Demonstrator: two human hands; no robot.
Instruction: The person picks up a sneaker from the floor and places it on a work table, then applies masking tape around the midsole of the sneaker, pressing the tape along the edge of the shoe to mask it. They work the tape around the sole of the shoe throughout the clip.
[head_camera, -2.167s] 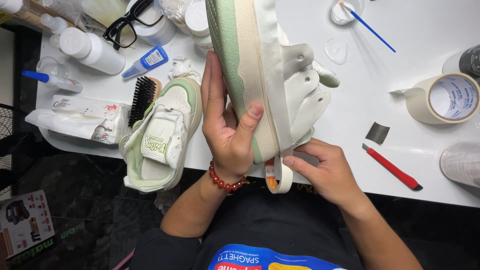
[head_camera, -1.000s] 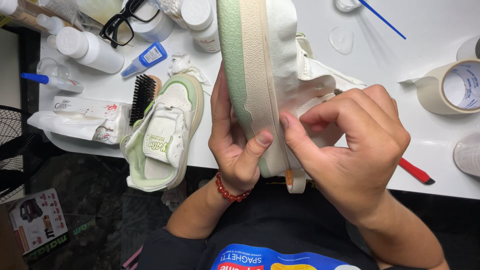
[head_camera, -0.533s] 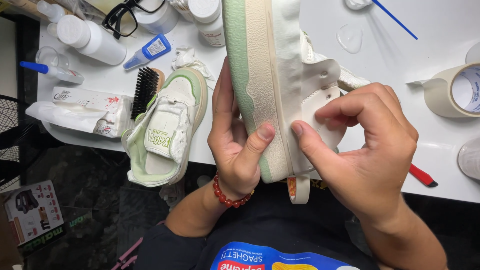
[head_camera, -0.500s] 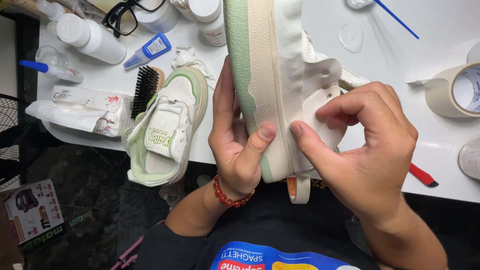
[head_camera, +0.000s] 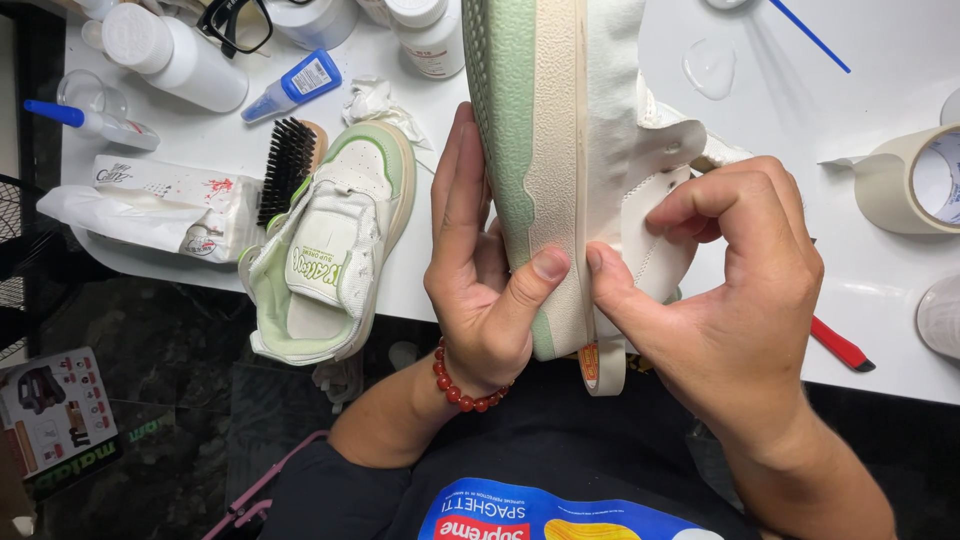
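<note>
Both hands, your left hand (head_camera: 480, 270) and right hand (head_camera: 720, 300), clamp the white-and-green sneaker (head_camera: 565, 150) held sole-up over the bench (head_camera: 800, 130) edge, thumbs meeting on its cream sidewall, second sneaker (head_camera: 330, 240) lying beside.

Pale-green, cream sneaker (head_camera: 560, 150); red bracelet (head_camera: 465, 385)

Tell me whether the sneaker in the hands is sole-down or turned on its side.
Turned on its side: the sneaker shows its green sole to the left hand, its white upper to the right hand.
</note>
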